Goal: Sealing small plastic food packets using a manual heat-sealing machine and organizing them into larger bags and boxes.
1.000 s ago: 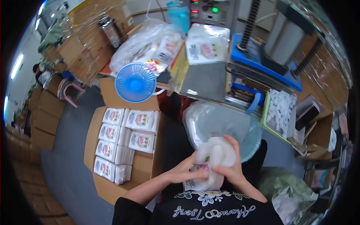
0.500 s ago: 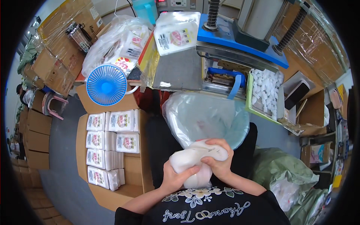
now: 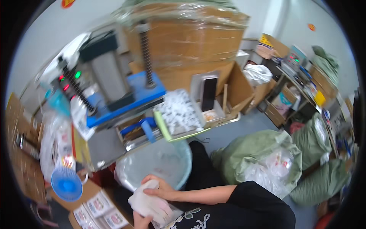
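A soft, rounded white bundle (image 3: 150, 202) is held between my two hands low in front of me. Clear plastic shows at its lower right side; its exact kind is hard to make out. My right hand (image 3: 159, 187) wraps round its upper end, fingers closed. At the lower left side my left hand (image 3: 142, 220) grips the bundle, partly cut off by the picture's edge. Just beyond them stands a pale blue bin (image 3: 185, 162) lined with clear plastic.
Ahead is a press with a blue plate (image 3: 145, 86). Beside it stands a green-rimmed tray (image 3: 163, 129) of small white pieces. A blue fan (image 3: 66, 185) is above a carton of flat packages (image 3: 100, 204) at left. A green sack (image 3: 236, 154) lies right.
My view has swung to the right, so the press and bin now appear further left. Both hands still hold the white bundle, which is now more upright.
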